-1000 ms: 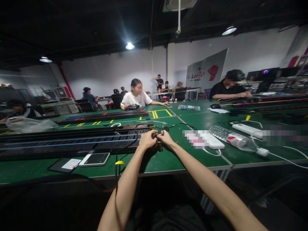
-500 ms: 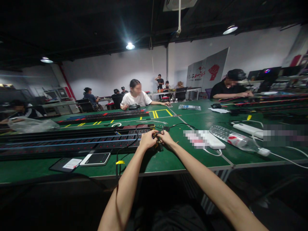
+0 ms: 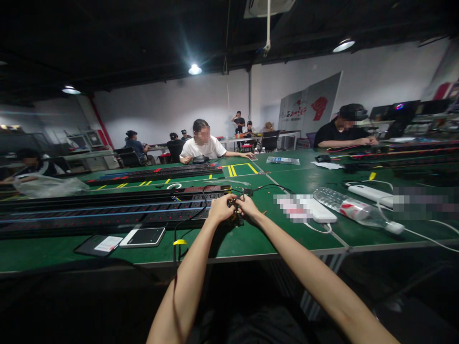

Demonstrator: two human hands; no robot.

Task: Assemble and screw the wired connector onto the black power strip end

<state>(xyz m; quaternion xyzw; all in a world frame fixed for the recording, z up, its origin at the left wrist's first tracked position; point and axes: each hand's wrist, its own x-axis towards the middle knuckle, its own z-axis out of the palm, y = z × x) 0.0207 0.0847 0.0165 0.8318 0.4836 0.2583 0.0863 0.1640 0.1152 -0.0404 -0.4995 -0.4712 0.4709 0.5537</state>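
Small wired electronic assembly, black with yellow parts (image 3: 235, 215): located over the green workbench (image 3: 258, 243), between the two hands, just right of the long black power strips (image 3: 107, 212). Head view. Left hand (image 3: 219, 209) and right hand (image 3: 248, 206) were closed on it from either side, knuckles nearly meeting; the fingers hid most of the part. Its long axis could not be fixed with certainty, but it appeared to run down from the grip toward the tabletop, with neither hand clearly nearer. A thin black cable (image 3: 267, 186) arced away beyond the right hand.

Also present on the bench: a tablet (image 3: 142, 237) and a black folder (image 3: 96, 245) left of the left forearm; a white power bank (image 3: 324, 214) and a plastic water bottle (image 3: 349, 210), lying on its side, to the right. Farther off, a co-worker in a white T-shirt (image 3: 202, 148) sat across the bench.
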